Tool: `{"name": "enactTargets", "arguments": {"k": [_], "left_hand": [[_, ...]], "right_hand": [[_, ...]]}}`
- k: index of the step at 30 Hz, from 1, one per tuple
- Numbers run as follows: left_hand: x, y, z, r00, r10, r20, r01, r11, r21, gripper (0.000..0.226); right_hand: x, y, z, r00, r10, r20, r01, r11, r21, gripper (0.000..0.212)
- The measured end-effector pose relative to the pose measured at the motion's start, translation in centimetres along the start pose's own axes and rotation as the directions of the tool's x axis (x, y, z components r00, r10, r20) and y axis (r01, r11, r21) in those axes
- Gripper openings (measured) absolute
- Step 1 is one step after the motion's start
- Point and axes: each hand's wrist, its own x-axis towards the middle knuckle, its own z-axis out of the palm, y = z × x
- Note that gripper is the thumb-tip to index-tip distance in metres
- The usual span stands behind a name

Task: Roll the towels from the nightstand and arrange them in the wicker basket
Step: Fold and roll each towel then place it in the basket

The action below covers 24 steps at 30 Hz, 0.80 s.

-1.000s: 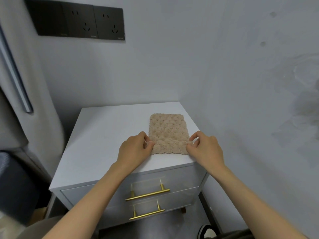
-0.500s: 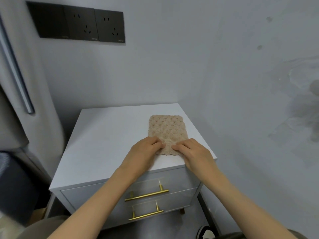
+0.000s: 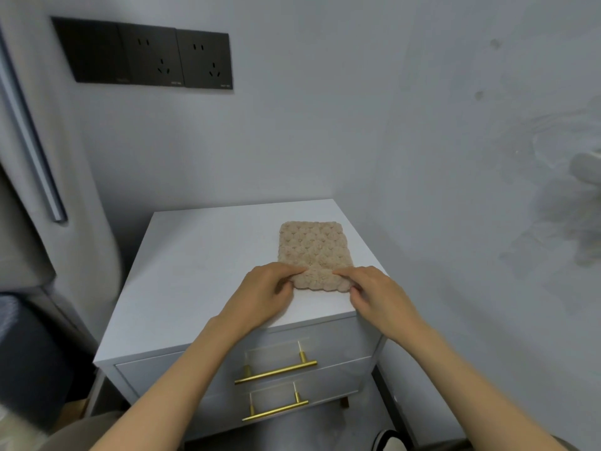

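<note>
Head view: grey-white room corner, black socket panel (image 3: 146, 56) on the back wall, white nightstand (image 3: 195, 271) pushed into the corner, two drawers with gold handles (image 3: 276, 372) below.

Beige bobbly towel (image 3: 313, 249) lies flat on the nightstand top, right half, long side running front to back. Far end sits short of the back edge; near end is close to the front edge, by the front-right corner. Near end looks lifted and turned over on itself into a thick lip, so I judge the roll is just starting.

Left hand (image 3: 263, 294) is at the towel's near-left corner, fingers curled, fingertips (image 3: 300, 271) on top of the lip, pinching it. Right hand (image 3: 377, 294) mirrors it at the near-right corner, index finger laid along the top of the lip, thumb tucked under, gripping the towel too. One hand at each end probably keeps the roll even across its width. The flat part of the towel stretches away from both hands toward the back wall, so rolling forward is the likely next move.

Wicker basket is not in view. Only one towel is seen.
</note>
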Motion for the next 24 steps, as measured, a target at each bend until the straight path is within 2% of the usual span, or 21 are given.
{"name": "enactTargets", "arguments": {"k": [5, 11, 15, 19, 22, 24], "left_hand": [[0.0, 0.7, -0.6, 0.986, -0.167, 0.014, 0.167, 0.975, -0.143, 0.029], [0.1, 0.8, -1.2, 0.929, -0.369, 0.020, 0.366, 0.911, -0.192, 0.029], [0.5, 1.0, -1.1, 0.881, -0.474, 0.020, 0.470, 0.868, -0.162, 0.023], [0.7, 1.1, -1.1, 0.861, -0.508, 0.008, 0.507, 0.859, -0.070, 0.022], [0.6, 1.6, -1.2, 0.870, -0.491, -0.044, 0.491, 0.871, -0.007, 0.019], [0.5, 1.9, -0.9, 0.910, -0.395, -0.125, 0.404, 0.913, 0.058, 0.016]], "right_hand": [[0.2, 0.7, -0.6, 0.984, 0.178, 0.017, -0.176, 0.947, 0.269, 0.023], [0.8, 0.1, -1.3, 0.946, 0.320, 0.049, -0.308, 0.845, 0.437, 0.013], [1.1, -0.1, -1.3, 0.895, 0.443, 0.052, -0.420, 0.796, 0.435, 0.019], [1.7, 0.0, -0.9, 0.848, 0.530, 0.007, -0.485, 0.770, 0.416, 0.023], [2.0, -0.1, -0.4, 0.836, 0.548, -0.030, -0.501, 0.785, 0.364, 0.025], [2.1, -0.5, -0.3, 0.839, 0.538, -0.084, -0.500, 0.822, 0.272, 0.025]]}}
